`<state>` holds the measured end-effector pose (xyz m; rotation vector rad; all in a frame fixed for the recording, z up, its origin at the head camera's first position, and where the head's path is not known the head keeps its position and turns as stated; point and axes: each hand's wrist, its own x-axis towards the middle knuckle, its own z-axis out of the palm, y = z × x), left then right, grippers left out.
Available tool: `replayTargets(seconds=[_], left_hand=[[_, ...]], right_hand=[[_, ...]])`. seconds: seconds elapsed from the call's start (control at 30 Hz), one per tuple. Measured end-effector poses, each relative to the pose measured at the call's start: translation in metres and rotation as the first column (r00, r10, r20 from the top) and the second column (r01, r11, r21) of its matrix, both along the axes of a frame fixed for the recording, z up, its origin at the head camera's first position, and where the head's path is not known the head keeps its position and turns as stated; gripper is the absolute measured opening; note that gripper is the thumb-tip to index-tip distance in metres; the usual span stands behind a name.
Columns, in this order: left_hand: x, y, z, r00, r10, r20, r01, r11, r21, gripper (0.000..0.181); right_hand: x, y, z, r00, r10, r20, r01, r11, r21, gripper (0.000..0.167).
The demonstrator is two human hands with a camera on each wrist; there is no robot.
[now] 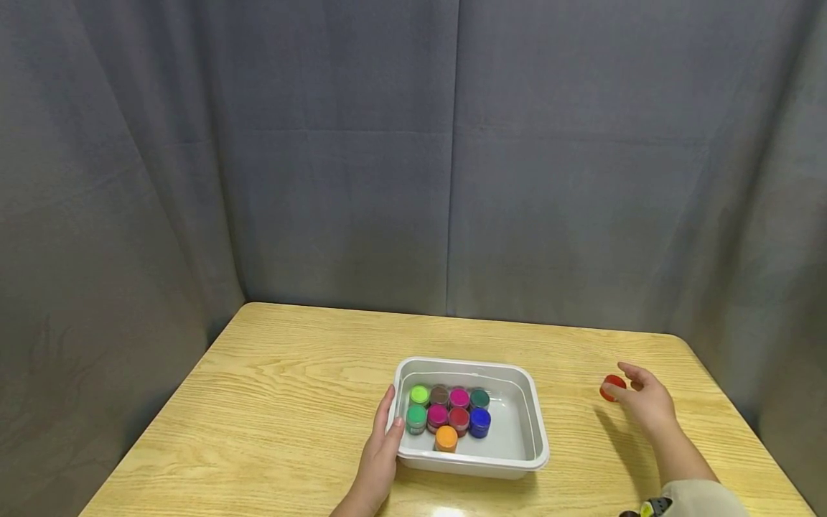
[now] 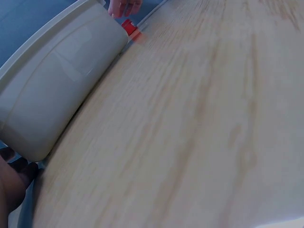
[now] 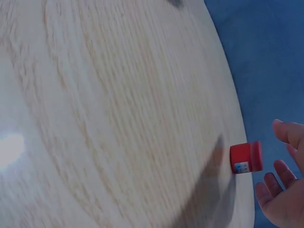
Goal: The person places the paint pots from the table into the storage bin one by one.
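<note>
A white plastic tray (image 1: 510,470) stands on the table, with several small round jars inside: green, brown, pink, red, blue, and an orange jar (image 1: 446,439) at the front. My left hand (image 1: 377,459) rests against the tray's left side, its fingers fairly straight along the wall and its thumb by the rim. In the left wrist view its dark fingertips (image 2: 29,172) lie beside the tray's end. To the tray's right, a red jar (image 3: 241,158) with a red lid stands upright. Around it, my right hand (image 1: 649,402) hovers with thumb and fingers spread, apart from the jar in the right wrist view.
The wood-grain table (image 1: 291,402) has rounded far corners. Grey curtains (image 1: 336,179) hang behind it and at both sides. A small dark and yellow object (image 1: 654,507) shows at the right sleeve (image 1: 701,497).
</note>
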<state>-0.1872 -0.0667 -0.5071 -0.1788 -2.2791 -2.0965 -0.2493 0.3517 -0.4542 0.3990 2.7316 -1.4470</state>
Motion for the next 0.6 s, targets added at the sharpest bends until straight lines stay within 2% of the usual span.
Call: replayTargets(seconds=[0.23,0.6], left_hand=[[0.000,0.000,0.000,1.000,0.009,-0.001,-0.009,1.000,-0.013,0.052],[-0.001,0.000,0.000,1.000,0.006,0.011,-0.006,1.000,-0.011,0.052]], right_hand=[[-0.005,0.004,-0.010,1.000,0.006,0.003,-0.006,1.000,-0.005,0.076],[-0.012,0.006,-0.020,0.999,-0.033,0.018,0.034,0.998,-0.057,0.079]])
